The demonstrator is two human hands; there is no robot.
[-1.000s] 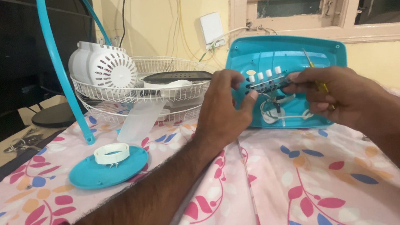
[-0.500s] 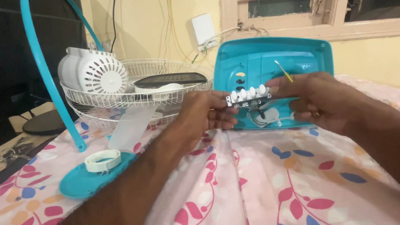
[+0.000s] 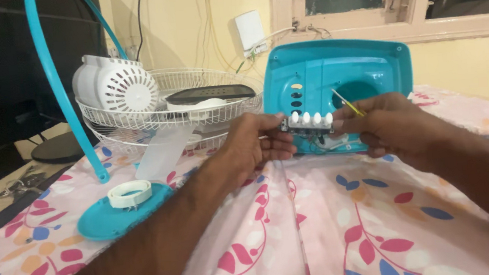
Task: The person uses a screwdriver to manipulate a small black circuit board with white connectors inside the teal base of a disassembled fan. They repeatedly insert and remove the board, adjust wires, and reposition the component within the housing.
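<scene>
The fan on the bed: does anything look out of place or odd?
Yes. It lies in pieces: the white push-button switch block is out of the upright teal base, held between left hand and right hand.

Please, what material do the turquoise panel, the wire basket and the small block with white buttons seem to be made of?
The turquoise panel looks like moulded plastic, smooth with a slight sheen. The wire basket seems white-coated metal: thin rigid wires. The button block, held between the left hand and right hand, appears to have glossy white plastic caps; its body is unclear.
</scene>
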